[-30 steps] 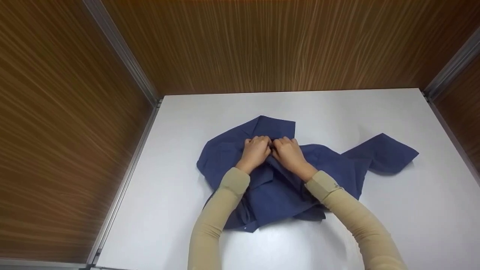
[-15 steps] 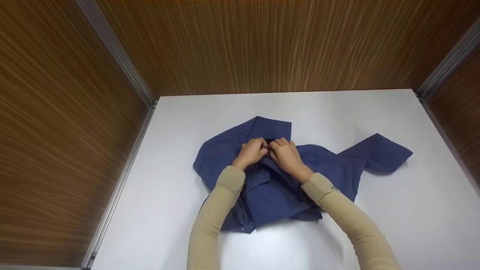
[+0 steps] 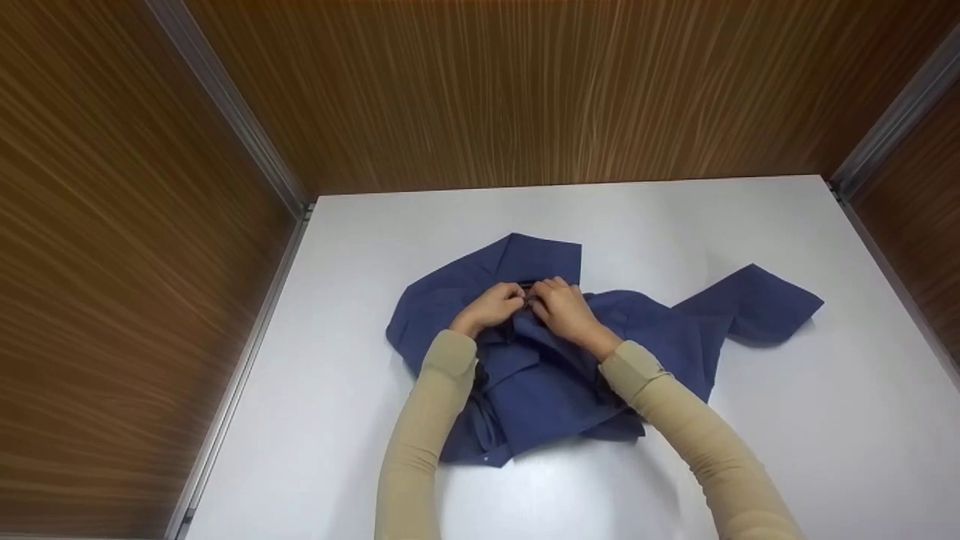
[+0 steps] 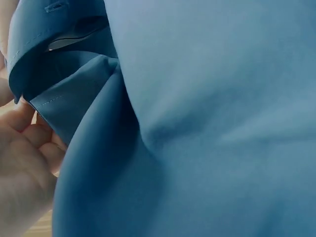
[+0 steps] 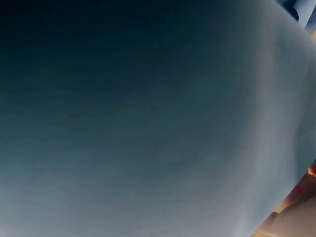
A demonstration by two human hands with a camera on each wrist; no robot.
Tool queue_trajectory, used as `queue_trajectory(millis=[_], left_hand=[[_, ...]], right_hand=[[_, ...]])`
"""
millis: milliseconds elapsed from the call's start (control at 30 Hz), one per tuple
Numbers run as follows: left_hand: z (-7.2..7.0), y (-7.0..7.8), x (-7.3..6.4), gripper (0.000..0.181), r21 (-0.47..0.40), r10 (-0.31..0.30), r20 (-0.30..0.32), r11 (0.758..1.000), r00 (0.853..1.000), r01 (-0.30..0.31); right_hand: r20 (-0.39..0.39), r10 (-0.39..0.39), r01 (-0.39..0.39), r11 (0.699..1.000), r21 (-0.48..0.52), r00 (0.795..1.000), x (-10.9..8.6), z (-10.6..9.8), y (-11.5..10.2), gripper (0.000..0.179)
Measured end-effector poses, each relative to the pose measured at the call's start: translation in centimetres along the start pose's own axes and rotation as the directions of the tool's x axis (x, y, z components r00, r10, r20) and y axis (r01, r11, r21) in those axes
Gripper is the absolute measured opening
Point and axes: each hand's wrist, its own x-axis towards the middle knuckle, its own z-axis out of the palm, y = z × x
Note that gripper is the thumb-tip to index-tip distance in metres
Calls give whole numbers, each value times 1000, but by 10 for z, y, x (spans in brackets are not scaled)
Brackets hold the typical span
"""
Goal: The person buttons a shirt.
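Observation:
A navy blue shirt [image 3: 555, 397] lies crumpled on the white table, with one sleeve [image 3: 772, 304] stretched out to the right. My left hand [image 3: 491, 306] pinches the cloth near the middle of the shirt, fingers curled. Close beside it, my right hand [image 3: 564, 309] grips the same edge, so the fingertips of both nearly meet. In the left wrist view, fingers [image 4: 37, 133] hold a stitched cloth edge, and a buttonhole [image 4: 57, 6] shows above. Loose fabric [image 5: 148, 123] covers most of the right wrist view. What exactly lies between the fingertips is hidden.
The white table [image 3: 337, 360] runs under the shirt. A wood-grain panel [image 3: 480, 90] stands behind it, another [image 3: 135, 300] on the left, and a third [image 3: 915, 210] on the right. Metal rails line the panel corners.
My left hand has drawn slightly left and down, its wrist turning flatter. My right hand has moved slightly left. The shirt keeps nearly the same shape; the head view has shifted a little.

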Motion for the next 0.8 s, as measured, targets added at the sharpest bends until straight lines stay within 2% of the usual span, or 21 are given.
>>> queue_trajectory(millis=[133,200,300,400,500,600,700,800], left_hand=[[-1,0,-1,16,-47,-12,24,999,1000,13],[-2,0,-2,16,-40,-10,49,999,999,12],[-3,2,-3,16,33,14,81,999,997,-17],[-2,5,-4,15,136,51,89,989,995,-63],[2,9,-4,14,210,69,71,974,995,-83],[8,12,-5,14,273,52,21,960,998,-56],[12,16,-6,13,337,40,-44,941,998,-23],[14,20,-7,12,347,36,-90,938,995,-2]], right_hand=[[-5,-11,10,1000,-21,1000,1,0,-2,11],[-14,-37,36,999,-36,999,1,0,-2,10],[2,-77,77,997,-27,997,-1,-1,1,9],[44,-92,89,995,55,995,-1,-3,7,9],[98,-89,70,980,185,991,0,-8,13,9],[148,-101,57,961,272,984,2,-12,16,10],[189,-114,58,959,277,975,2,-14,17,13],[186,-107,59,967,246,977,2,-14,15,13]])
